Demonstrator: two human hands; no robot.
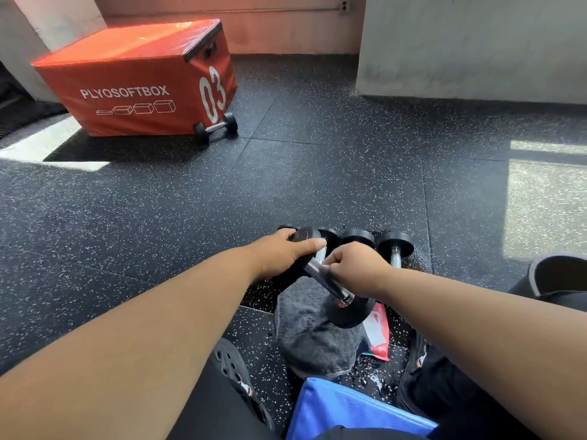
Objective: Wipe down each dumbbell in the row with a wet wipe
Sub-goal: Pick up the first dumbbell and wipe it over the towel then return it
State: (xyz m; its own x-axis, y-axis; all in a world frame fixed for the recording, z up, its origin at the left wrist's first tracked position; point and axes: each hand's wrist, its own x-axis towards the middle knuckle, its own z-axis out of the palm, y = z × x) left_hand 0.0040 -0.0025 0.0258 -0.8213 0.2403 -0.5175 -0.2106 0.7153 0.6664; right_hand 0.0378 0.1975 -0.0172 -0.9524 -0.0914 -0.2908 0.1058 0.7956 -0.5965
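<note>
A black dumbbell (320,276) with a chrome handle is tilted, its lower head (347,314) resting on a grey towel (311,338). My left hand (286,254) grips its upper head. My right hand (355,268) is closed around the handle; a wet wipe inside it cannot be made out. Behind my hands a row of black dumbbells (394,246) lies on the floor, partly hidden by my hands.
A red and white wipe packet (378,335) lies right of the towel. A blue bag (349,411) sits between my knees. An orange plyo box (139,81) stands far left with another dumbbell (216,127) against it. A grey wall (470,46) rises at back right.
</note>
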